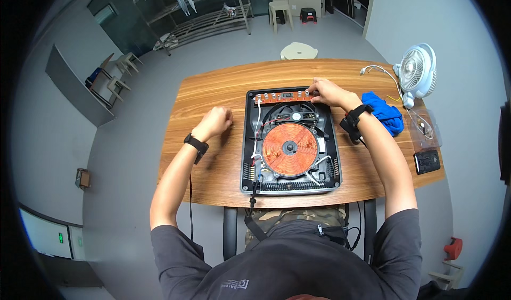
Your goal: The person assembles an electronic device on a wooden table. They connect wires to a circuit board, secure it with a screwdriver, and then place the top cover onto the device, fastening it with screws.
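Note:
An opened induction cooker (329, 156) lies on the table in front of me, its black housing uncovered. A round copper coil (277, 159) fills its near half, and part of a black fan (271, 111) shows behind that. Along the far edge runs an orange-brown control board (269, 99) with a small dark display. My right hand (329, 92) reaches over the board's right end, fingertips pinched against it; anything small between them is hidden. To the left of the cooker, my left hand (214, 123) is held loosely closed at the tabletop, with no object showing in it.
On the wooden table (207, 87), a blue cloth (383, 112) lies right of the cooker. Farther right are a white fan (417, 74), a clear plastic tray (423, 127) and a black device (427, 162). A power cord (253, 199) hangs over the near edge. A stool (298, 51) stands behind the table.

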Tool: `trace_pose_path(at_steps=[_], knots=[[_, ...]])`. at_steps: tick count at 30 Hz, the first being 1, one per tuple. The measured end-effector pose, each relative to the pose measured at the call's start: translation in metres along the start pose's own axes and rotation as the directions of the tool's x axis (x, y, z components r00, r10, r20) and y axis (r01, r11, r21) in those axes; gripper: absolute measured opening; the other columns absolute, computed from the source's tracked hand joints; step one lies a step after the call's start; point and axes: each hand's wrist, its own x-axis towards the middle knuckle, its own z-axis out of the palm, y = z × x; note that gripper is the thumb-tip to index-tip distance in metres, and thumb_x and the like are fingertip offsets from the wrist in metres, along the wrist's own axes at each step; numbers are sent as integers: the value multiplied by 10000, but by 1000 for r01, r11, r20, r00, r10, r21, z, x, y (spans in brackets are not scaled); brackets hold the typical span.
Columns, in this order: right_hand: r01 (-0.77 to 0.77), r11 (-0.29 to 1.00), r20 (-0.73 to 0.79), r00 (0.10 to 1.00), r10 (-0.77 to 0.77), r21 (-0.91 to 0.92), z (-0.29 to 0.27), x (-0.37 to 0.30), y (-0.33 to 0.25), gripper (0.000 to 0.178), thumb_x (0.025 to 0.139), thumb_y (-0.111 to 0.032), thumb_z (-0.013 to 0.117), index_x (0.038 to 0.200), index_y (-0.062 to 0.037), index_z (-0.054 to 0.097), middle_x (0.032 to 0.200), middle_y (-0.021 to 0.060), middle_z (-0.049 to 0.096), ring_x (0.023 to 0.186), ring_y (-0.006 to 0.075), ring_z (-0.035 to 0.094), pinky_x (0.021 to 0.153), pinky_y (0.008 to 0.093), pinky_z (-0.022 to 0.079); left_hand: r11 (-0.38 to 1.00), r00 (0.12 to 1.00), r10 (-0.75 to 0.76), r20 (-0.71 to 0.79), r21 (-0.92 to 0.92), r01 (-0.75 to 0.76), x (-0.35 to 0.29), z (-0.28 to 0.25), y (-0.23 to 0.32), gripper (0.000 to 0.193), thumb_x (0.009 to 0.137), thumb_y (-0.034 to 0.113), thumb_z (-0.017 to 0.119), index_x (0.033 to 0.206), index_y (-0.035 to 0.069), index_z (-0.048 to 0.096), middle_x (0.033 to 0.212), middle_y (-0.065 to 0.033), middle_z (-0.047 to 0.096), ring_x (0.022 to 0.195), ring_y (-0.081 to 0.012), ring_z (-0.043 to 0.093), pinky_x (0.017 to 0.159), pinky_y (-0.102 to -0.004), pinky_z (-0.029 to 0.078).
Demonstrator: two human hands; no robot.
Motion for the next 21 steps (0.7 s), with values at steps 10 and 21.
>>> trace_pose_path(at_steps=[10,21], knots=[[-16,999,-17,1000,16,-40,4,0,-1,376,809,-149,828,1151,-23,736,1069,174,661,1046,379,653,919,441,535,999,1000,-6,10,50,5,-4,26,2,124,850,126,738,924,27,746,904,-207,740,882,-396,717,795,-462,583],[0,1000,-6,1000,0,-14,5,1,5,338,828,-149,813,1131,-22,734,1042,174,653,1037,366,635,921,436,519,978,999,-20,-29,206,25,6,42,0,153,864,133,673,847,-9,729,862,-272,707,852,-443,704,779,-512,576]])
